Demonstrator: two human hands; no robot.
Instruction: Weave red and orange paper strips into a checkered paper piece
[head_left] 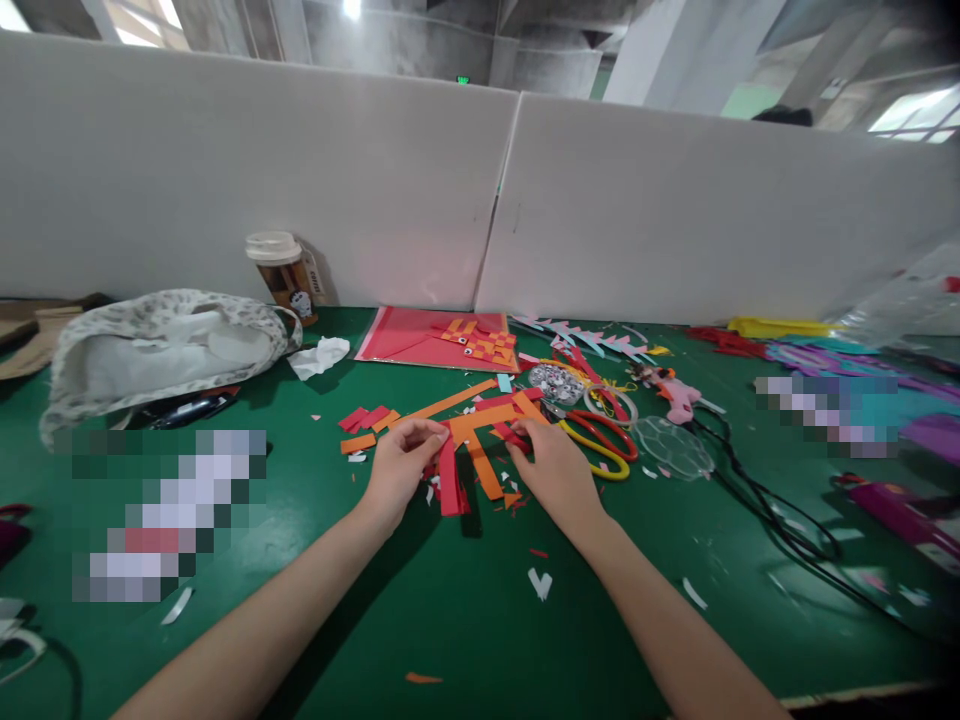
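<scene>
Between my hands, orange and red paper strips (486, 422) are held just above the table. My left hand (405, 460) pinches the left end, where a red strip (448, 480) hangs down. The fingers of my right hand (551, 465) are closed on the right end of the strips. An orange strip (484, 470) slants down between the hands. Just right of my right hand lie scissors with red and yellow handles (611, 450). Cut red and orange pieces (364, 425) lie left of the strips. Behind, a woven orange and red paper piece with googly eyes (476, 345) rests on red paper (405, 338).
At left are a spotted cloth bag (169, 340), a lidded paper cup (281, 275) and a crumpled tissue (321, 357). A pink glue gun (675, 395) with a black cord (757, 500) lies at right. Colourful strips sit further right. A white partition (337, 180) borders the green table (360, 620).
</scene>
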